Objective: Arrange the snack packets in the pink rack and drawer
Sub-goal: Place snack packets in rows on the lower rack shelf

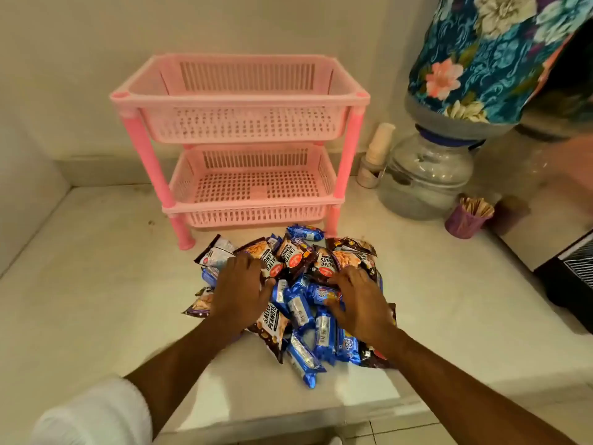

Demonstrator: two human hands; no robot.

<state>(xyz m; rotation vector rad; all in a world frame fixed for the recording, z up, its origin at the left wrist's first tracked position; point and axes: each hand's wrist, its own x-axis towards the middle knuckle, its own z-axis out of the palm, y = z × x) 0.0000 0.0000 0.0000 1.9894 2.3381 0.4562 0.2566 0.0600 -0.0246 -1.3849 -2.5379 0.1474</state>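
A heap of glossy brown peanut and blue biscuit snack packets (300, 303) lies on the pale stone worktop (96, 284), just before the two-tier pink slotted plastic rack (239, 139). Left hand (242, 290) and right hand (361, 303) rest on it, fingers spread; whether either grip pinches anything is unclear.

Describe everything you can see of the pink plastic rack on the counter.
The pink plastic two-tier rack stands upright on the pale counter against the wall. It has two light pink rectangular baskets with perforated floors and slotted sides, one above the other, carried on darker pink round corner posts ending in small feet. Both baskets hold nothing. The heap of snack packets lies just in front; one blue packet reaches its front right foot. Neither hand touches it.
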